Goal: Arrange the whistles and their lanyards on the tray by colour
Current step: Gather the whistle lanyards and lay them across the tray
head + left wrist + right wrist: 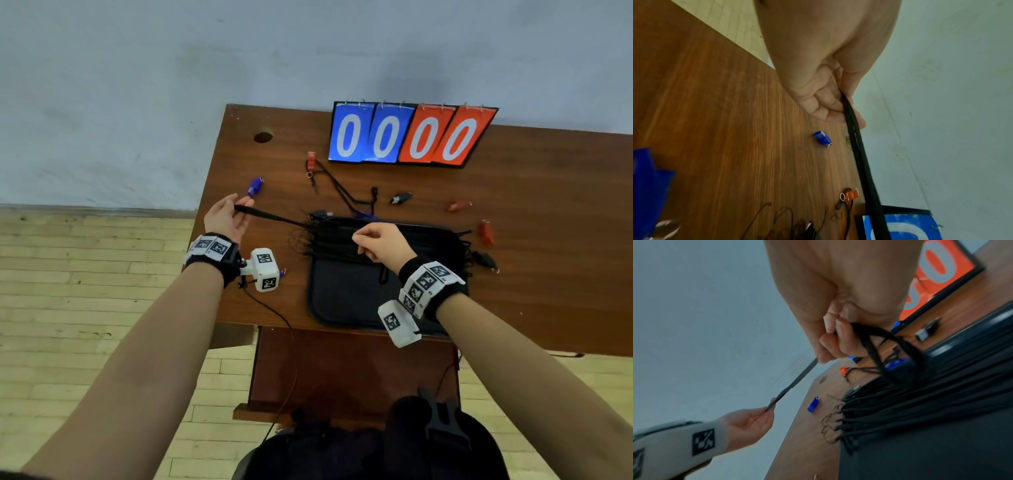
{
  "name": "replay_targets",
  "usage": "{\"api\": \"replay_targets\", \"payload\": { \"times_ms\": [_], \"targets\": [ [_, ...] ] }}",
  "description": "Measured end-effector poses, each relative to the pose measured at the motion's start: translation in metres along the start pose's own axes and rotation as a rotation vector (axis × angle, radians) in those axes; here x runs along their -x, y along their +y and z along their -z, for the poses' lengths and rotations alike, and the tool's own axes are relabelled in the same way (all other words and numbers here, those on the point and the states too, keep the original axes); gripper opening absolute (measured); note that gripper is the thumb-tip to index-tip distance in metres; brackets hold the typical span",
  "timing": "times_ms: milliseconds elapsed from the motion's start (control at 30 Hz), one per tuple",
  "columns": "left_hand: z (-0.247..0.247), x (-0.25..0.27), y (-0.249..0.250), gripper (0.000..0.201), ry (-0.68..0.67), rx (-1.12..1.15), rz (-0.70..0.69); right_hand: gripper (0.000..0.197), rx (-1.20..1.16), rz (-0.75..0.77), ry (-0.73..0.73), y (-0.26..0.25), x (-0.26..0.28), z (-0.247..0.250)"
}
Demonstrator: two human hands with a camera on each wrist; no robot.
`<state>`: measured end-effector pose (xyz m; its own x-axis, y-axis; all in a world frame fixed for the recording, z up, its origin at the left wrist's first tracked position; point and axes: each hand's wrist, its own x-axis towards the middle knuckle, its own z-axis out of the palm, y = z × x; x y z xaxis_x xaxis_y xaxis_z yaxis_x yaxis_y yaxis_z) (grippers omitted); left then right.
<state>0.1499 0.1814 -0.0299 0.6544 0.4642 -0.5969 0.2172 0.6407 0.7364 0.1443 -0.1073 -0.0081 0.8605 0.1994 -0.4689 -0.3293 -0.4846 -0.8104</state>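
Two hands work one black lanyard point(270, 216) above a brown wooden table point(534, 192), largest thing in view, whose left edge runs just beside the action and whose near edge lies under the black tray point(346, 301). The tray sits close to that near edge; a row of black lanyards point(920, 402) already lies across its far half, their ends spilling over its left rim. A flip scoreboard point(411, 135) showing blue and red zeros stands at the back. The left hand point(226, 216) pinches the strap's end out past the table's left edge, and the right hand point(378, 241) has fingers curled round the other part above the tray, so the strap is drawn taut between them. Whistles lie loose on the wood: a blue whistle point(255, 186) near the left edge, a red whistle point(311, 160) with its cord by the scoreboard, a black whistle point(401, 198) and more red ones to the right. The likely trouble is the taut strap dragging the laid row askew, or a sweep knocking the blue whistle off the nearby edge. Open room lies mainly on the tray's bare near half and the table's right side
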Motion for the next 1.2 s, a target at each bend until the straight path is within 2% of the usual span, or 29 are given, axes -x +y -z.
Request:
{"api": "replay_targets", "payload": {
  "times_ms": [200, 367, 467, 600, 733, 900, 1067, 1200],
  "targets": [
    [-0.009, 0.032, -0.025, 0.011, 0.013, 0.006, -0.038, 0.014, -0.106, -0.014, 0.060, 0.034, 0.022, 0.071],
    [-0.009, 0.054, -0.056, 0.005, -0.053, -0.132, -0.063, 0.009, -0.227, -0.060, 0.064, 0.072, 0.037, 0.117],
    [-0.005, 0.065, -0.078, 0.006, -0.053, -0.254, -0.081, 0.009, -0.228, -0.104, 0.121, 0.093, 0.043, 0.135],
    [0.000, 0.071, -0.103, 0.011, -0.007, -0.462, -0.137, 0.011, -0.209, -0.142, 0.144, 0.117, 0.051, 0.149],
    [0.004, 0.076, -0.121, 0.011, -0.003, -0.546, -0.111, 0.010, -0.204, -0.194, 0.102, 0.141, 0.060, 0.159],
    [0.007, 0.079, -0.133, 0.008, 0.032, -0.706, -0.101, 0.008, -0.179, -0.239, 0.124, 0.158, 0.062, 0.162],
    [0.002, 0.067, -0.141, 0.012, 0.031, -0.747, -0.094, 0.009, -0.204, -0.275, 0.150, 0.167, 0.057, 0.159],
    [-0.003, 0.050, -0.147, 0.008, 0.021, -0.928, -0.157, 0.012, -0.249, -0.352, 0.202, 0.177, 0.045, 0.154]
  ]
}}
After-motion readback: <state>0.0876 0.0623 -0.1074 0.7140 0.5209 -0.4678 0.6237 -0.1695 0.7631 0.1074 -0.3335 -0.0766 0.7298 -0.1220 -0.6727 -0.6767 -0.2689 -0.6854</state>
